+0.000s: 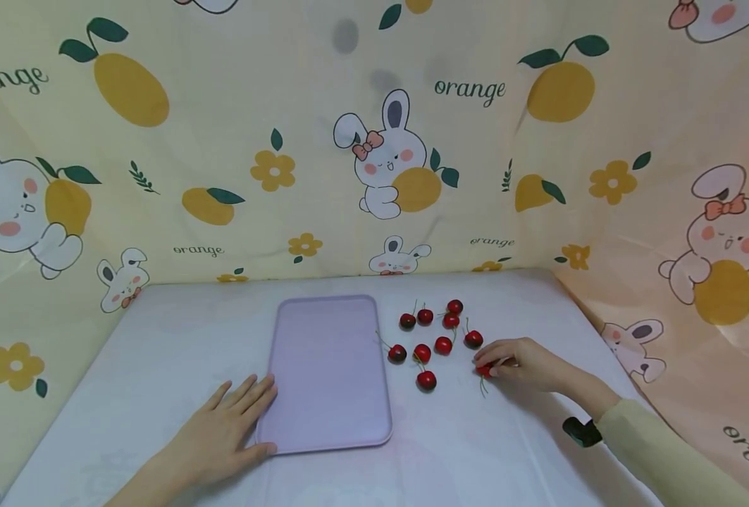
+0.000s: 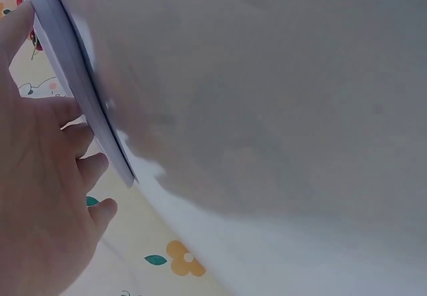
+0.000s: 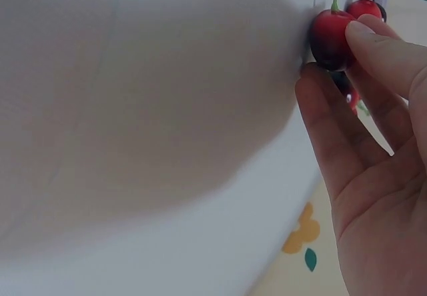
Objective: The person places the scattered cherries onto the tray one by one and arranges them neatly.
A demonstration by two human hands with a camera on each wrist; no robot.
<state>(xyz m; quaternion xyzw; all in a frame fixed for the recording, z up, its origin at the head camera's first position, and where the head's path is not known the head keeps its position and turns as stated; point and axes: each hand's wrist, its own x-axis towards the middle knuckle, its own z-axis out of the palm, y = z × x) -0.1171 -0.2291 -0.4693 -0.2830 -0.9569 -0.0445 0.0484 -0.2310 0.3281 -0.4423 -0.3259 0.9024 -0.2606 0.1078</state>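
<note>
My right hand [image 1: 529, 363] pinches a dark red cherry [image 3: 331, 39] between thumb and fingers, low over the table at the right of the other cherries. The cherry's green stem shows in the right wrist view. Fingertips hide part of that fruit in the head view. My left hand [image 1: 227, 431] has its fingers spread, and its thumb and fingertips touch the left edge of a flat lilac tray [image 1: 326, 373]. Between the tray and my right hand lie several loose cherries [image 1: 443, 345], some with stems. One cherry [image 1: 397, 353] sits close to the tray's right rim.
A white cloth covers the table [image 1: 177, 338]. Behind it and along both sides hangs a yellow curtain [image 1: 311, 91] printed with rabbits and oranges. A small black device [image 1: 581, 432] is at the right wrist, by a pale sleeve [image 1: 659, 451].
</note>
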